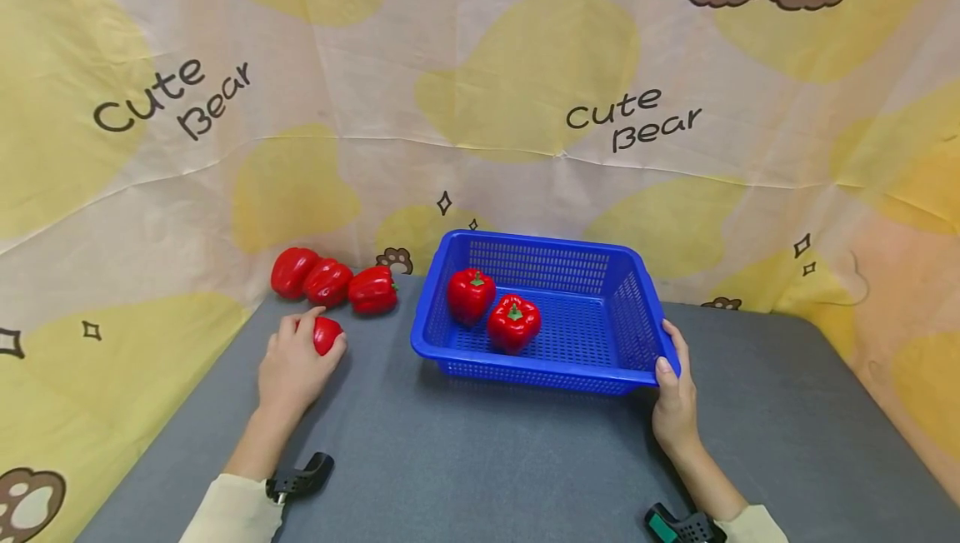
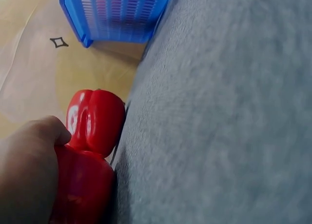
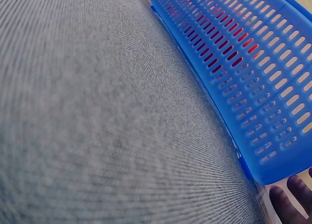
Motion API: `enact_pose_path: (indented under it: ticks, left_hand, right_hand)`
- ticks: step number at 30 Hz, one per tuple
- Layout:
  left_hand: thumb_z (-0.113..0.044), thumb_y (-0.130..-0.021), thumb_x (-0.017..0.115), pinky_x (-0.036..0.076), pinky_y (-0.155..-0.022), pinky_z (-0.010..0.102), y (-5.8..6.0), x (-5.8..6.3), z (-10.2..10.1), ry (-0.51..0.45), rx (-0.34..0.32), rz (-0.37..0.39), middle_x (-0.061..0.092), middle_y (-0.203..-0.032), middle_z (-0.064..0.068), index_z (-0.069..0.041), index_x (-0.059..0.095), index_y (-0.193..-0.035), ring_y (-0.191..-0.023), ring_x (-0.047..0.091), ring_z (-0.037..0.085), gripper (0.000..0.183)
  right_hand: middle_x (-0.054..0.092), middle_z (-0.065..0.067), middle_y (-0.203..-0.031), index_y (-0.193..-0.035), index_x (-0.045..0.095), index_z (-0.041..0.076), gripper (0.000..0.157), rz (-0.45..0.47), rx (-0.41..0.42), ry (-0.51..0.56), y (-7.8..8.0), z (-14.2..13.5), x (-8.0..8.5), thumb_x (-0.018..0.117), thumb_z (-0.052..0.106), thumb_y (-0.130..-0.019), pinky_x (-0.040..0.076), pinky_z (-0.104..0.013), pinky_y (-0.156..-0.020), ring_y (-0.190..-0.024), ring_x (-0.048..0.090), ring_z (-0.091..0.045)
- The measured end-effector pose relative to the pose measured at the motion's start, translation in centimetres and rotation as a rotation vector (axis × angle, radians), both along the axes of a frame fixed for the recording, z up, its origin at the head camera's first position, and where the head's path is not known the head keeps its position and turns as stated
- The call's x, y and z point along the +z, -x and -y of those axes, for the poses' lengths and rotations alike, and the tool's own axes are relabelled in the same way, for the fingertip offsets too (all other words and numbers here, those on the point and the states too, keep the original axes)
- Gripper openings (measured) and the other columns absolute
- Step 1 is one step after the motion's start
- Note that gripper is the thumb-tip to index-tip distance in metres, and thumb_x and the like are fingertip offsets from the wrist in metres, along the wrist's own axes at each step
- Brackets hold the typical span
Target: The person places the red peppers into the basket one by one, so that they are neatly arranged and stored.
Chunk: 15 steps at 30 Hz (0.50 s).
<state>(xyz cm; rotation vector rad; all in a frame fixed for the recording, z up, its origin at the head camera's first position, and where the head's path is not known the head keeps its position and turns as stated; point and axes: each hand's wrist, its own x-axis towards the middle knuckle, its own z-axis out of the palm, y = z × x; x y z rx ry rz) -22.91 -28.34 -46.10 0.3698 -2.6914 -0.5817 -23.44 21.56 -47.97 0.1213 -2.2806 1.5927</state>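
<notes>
Now, clock read on the head view, basket's middle as hub. At nine o'clock, left hand: grip clasped round a red pepper; whether that pepper touches the tabletop, cannot tell. Three more peppers lie in a row just behind it, eleven to two o'clock of the held one. A knock from the knuckles could, I judge, set that row rolling; a light fingertip hold on so smooth a skin could let the held one slip. Next, blue basket, with a rear pepper and a front pepper inside, left of its middle. At four o'clock, right hand: grip pinching the near corner, thumb over the rim. A hard pull there might skid the basket or topple its pair.

Materials, same order: peppers glossy, lobed, blocky; green stems upright on the basket's pair. Basket looks like moulded plastic, slotted walls, rounded corners. Tabletop matt grey, fine-grained like cloth. Behind, backdrop of creased, printed fabric.
</notes>
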Motion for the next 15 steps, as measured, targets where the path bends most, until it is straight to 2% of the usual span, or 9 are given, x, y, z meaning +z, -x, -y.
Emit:
enact_pose_path:
  ticks: [2,4,10,13,15]
  left_hand:
    - [-0.033,-0.085,0.073,0.057,-0.082,0.065,0.0,0.0,-0.2,0.002,-0.005,0.000,0.048,-0.133,0.026,-0.008,0.047,-0.145,-0.113,0.052,0.048,0.070]
    - [-0.033,-0.085,0.072,0.058,-0.082,0.064,0.1,0.0,-0.5,0.003,-0.011,0.001,0.049,-0.133,0.025,-0.008,0.047,-0.144,-0.113,0.052,0.048,0.069]
    - [-0.033,-0.085,0.072,0.058,-0.080,0.063,0.1,-0.3,-1.2,0.011,-0.036,-0.019,0.050,-0.131,0.024,-0.009,0.050,-0.141,-0.111,0.054,0.048,0.065]
    - [-0.033,-0.085,0.072,0.059,-0.079,0.062,0.0,-0.5,-1.5,0.018,-0.048,-0.037,0.051,-0.131,0.024,-0.009,0.051,-0.140,-0.109,0.056,0.047,0.064]
    - [-0.033,-0.085,0.073,0.059,-0.079,0.062,0.0,-0.6,-1.9,0.021,-0.055,-0.047,0.051,-0.131,0.023,-0.010,0.052,-0.139,-0.109,0.056,0.047,0.063]
  right_hand:
    - [0.030,-0.011,-0.164,-0.160,0.022,0.030,0.059,0.001,0.002,0.000,0.0,0.0,0.0,0.030,0.032,-0.102,0.036,-0.053,-0.116,-0.141,0.041,-0.033]
    - [0.030,-0.012,-0.165,-0.161,0.022,0.029,0.059,-0.002,0.004,0.001,0.0,0.0,0.0,0.030,0.032,-0.102,0.032,-0.064,-0.115,-0.142,0.040,-0.035]
    - [0.028,-0.012,-0.165,-0.161,0.022,0.028,0.060,-0.014,0.012,0.018,0.0,0.1,0.0,0.029,0.032,-0.102,0.029,-0.074,-0.112,-0.142,0.039,-0.037]
    - [0.029,-0.012,-0.165,-0.161,0.022,0.028,0.060,-0.014,0.012,0.010,0.0,0.1,-0.1,0.029,0.032,-0.102,0.031,-0.069,-0.114,-0.142,0.039,-0.037]
    - [0.029,-0.012,-0.165,-0.161,0.022,0.028,0.059,-0.013,0.010,-0.001,0.1,0.0,-0.1,0.030,0.032,-0.102,0.037,-0.052,-0.116,-0.142,0.040,-0.037]
